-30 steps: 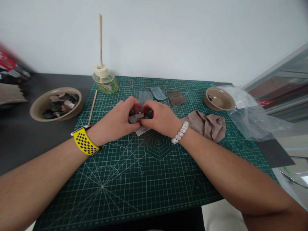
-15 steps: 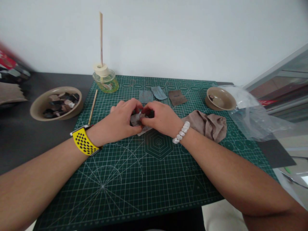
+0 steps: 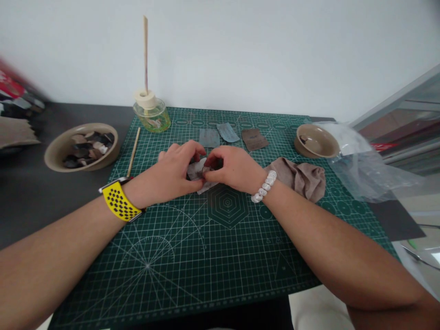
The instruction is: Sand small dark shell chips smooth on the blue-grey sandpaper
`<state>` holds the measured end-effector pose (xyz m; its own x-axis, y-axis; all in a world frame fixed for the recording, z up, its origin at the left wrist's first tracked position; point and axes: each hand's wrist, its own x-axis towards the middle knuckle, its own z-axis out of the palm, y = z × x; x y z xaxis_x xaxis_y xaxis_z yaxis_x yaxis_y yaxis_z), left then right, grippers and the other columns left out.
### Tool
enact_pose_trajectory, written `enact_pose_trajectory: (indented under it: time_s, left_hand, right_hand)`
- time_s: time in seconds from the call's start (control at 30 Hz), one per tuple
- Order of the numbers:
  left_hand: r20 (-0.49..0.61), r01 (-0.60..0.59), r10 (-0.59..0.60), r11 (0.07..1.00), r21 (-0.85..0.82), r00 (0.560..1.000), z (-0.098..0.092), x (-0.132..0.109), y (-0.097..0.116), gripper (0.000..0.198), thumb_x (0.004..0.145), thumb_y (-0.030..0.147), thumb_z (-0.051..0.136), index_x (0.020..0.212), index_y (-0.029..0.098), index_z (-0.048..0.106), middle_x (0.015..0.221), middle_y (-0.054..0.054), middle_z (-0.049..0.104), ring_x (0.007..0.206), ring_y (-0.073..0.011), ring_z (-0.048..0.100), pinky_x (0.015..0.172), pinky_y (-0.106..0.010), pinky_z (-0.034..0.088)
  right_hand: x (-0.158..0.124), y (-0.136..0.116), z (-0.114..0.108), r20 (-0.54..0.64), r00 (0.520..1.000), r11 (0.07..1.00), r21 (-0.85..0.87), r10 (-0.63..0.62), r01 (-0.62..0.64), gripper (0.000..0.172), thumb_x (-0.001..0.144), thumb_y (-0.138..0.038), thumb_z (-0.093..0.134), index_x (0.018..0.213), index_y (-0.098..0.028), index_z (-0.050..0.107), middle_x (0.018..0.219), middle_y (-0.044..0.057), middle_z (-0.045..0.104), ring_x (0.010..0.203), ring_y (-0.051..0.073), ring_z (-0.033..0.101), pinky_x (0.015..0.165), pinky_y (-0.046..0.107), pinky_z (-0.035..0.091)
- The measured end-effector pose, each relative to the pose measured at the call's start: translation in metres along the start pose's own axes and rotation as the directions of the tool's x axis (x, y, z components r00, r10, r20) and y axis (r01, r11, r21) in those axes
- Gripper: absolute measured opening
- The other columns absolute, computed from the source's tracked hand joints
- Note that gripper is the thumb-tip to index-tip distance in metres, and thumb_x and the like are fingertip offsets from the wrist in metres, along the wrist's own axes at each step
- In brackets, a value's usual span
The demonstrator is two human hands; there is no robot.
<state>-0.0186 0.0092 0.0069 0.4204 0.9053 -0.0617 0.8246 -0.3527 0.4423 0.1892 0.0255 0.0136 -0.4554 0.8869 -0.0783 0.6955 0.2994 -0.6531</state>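
Over the middle of the green cutting mat (image 3: pixel 178 270), my left hand (image 3: pixel 175 169), with a yellow watch strap at the wrist, has its thumb and fingers around the edges of a small grey sheet (image 3: pixel 195 170) that looks like sandpaper. My right hand (image 3: pixel 237 168), wearing a white bead bracelet, pinches a small brownish piece (image 3: pixel 206 170) against that sheet. The fingers hide much of the piece, so its kind is unclear. Just beyond the hands lie two blue-grey squares (image 3: pixel 209 137) and a brown square (image 3: pixel 254 139).
A bowl of dark and tan fragments (image 3: pixel 51 153) stands left, a smaller bowl (image 3: pixel 323 142) with one fragment right. A crumpled brown cloth (image 3: pixel 305 178) lies by my right wrist. There are also a glass bottle with a stick (image 3: pixel 153 117), a thin rod (image 3: pixel 134 151) and a plastic bag (image 3: pixel 364 169).
My right hand has shifted slightly to the right with the brownish piece over the grey sheet. My left hand stays in nearly the same place.
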Motion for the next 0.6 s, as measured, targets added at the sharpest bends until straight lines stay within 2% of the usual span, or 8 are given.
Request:
enact_pose_trajectory:
  time_s: [0.17,0.33,0.5,0.6]
  left_hand:
    - [0.007,-0.008,0.008,1.000,-0.002,1.000,0.0015,0.0000,-0.0002,0.046,0.086,0.042,0.070,0.129,0.027,0.059,0.126,-0.009,0.068,0.119,-0.0381,0.061,0.102,-0.055,0.048]
    - [-0.002,0.004,-0.004,1.000,-0.008,1.000,0.0011,0.0003,0.0000,0.048,0.085,0.042,0.072,0.129,0.028,0.058,0.129,-0.009,0.067,0.120,-0.0380,0.060,0.102,-0.055,0.048]
    - [0.021,0.011,-0.011,1.000,0.005,1.000,-0.0008,0.0009,0.0008,0.043,0.083,0.039,0.072,0.123,0.027,0.061,0.121,-0.009,0.067,0.116,-0.0385,0.061,0.099,-0.055,0.047]
    - [0.028,0.019,-0.020,1.000,0.015,0.999,-0.0014,0.0010,0.0017,0.038,0.084,0.039,0.072,0.118,0.026,0.062,0.115,-0.009,0.067,0.113,-0.0383,0.061,0.097,-0.054,0.047]
  right_hand:
    - [0.0008,0.0011,0.0039,-0.036,0.999,1.000,-0.002,-0.013,0.013,0.013,0.089,-0.018,0.085,0.101,-0.018,0.088,0.103,0.005,0.086,0.094,0.019,0.074,0.087,0.031,0.050]
    - [0.0016,0.0001,0.0046,-0.021,0.999,0.998,-0.030,-0.048,0.048,0.014,0.092,-0.020,0.085,0.105,-0.018,0.088,0.107,0.005,0.084,0.095,0.019,0.072,0.090,0.032,0.049]
    - [0.0008,-0.0003,0.0025,0.008,0.998,0.998,-0.040,-0.055,0.055,0.017,0.086,-0.017,0.086,0.103,-0.017,0.087,0.104,0.005,0.082,0.092,0.018,0.070,0.087,0.031,0.048]
    - [0.0003,0.0003,0.0026,-0.019,0.999,0.998,-0.052,-0.039,0.038,0.020,0.081,-0.016,0.088,0.101,-0.016,0.083,0.104,0.005,0.083,0.091,0.019,0.070,0.084,0.031,0.048]
